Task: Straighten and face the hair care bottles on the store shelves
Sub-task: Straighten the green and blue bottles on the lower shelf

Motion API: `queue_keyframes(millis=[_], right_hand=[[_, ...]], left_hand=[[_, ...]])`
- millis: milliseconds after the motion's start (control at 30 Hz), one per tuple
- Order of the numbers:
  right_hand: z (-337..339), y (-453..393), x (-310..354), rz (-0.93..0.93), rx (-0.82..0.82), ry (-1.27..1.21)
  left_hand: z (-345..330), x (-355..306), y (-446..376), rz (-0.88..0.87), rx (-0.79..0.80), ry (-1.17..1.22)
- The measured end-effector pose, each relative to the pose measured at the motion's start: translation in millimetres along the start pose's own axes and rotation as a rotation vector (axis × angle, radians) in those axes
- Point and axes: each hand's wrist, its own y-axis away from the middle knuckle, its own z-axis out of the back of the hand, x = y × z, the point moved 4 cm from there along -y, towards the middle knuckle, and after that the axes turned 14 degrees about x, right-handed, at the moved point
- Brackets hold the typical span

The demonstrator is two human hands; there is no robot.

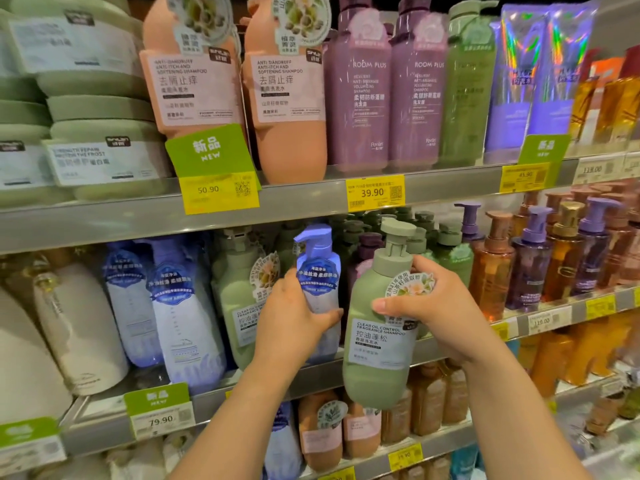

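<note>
My left hand (292, 318) grips a blue-and-white pump bottle (320, 271) standing on the middle shelf, its label facing me. My right hand (424, 306) holds a green pump bottle (377, 341) labelled "Clear Oil Control Fragrance Shampoo" out in front of the shelf edge, tilted slightly, label forward. Another green bottle (239, 306) of the same kind stands on the shelf just left of my left hand.
Two more blue-white bottles (180, 317) and cream bottles (79, 327) stand at the left of the middle shelf (104, 407); amber and purple pump bottles (530, 261) at right. Orange bottles (287, 95) and purple ones (360, 91) fill the upper shelf. Yellow price tags (375, 192) line the rails.
</note>
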Motion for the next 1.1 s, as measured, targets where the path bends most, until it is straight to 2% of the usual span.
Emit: queue_keyframes(millis=[167, 333, 500, 633, 800, 933, 1100], right_hand=[[0.0, -2.5, 7.0, 0.011, 0.025, 0.038], [-5.4, -5.8, 15.3, 0.027, 0.030, 0.070], [-21.3, -15.6, 16.0, 0.057, 0.030, 0.043], [-40.5, -27.5, 12.2, 0.066, 0.040, 0.007], [-61.9, -36.4, 7.5, 0.097, 0.027, 0.054], [-70.0, -42.6, 6.9, 0.130, -0.027, 0.042], [-75.5, -52.2, 7.6, 0.139, -0.014, 0.052]], left_hand=[[5.2, -1.7, 18.6, -0.067, -0.024, 0.074], [38.9, -4.0, 39.3, -0.028, -0.203, 0.111], [82.5, -0.1, 65.8, -0.045, -0.198, 0.247], [111.5, 17.4, 91.9, -0.028, -0.186, 0.282], [154.0, 51.2, 118.6, 0.033, -0.275, 0.294], [186.5, 74.2, 126.0, 0.082, -0.337, 0.212], [201.9, 104.8, 117.5, 0.151, -0.391, 0.250]])
